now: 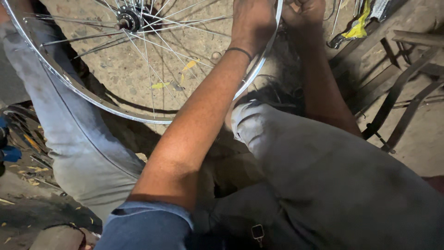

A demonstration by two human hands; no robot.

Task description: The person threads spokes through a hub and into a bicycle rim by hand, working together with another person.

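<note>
A shiny bicycle wheel rim [92, 99] with thin steel spokes [152, 46] and a dark hub [129, 18] stands on edge between my legs. My left hand [252, 21] reaches over the rim's right side and grips it near the top of the view; a black band circles that wrist. My right hand [303, 11] is closed just to the right of the rim, on something I cannot make out, partly cut off by the frame's top edge. Both legs are in grey trousers [323, 176].
Rough concrete floor [115, 69] with dry yellow leaves shows through the wheel. A yellow and black wrapper [356, 28] lies at upper right. Wooden slats and dark metal strips [397, 102] lie at right. Blue objects [9, 153] sit at far left.
</note>
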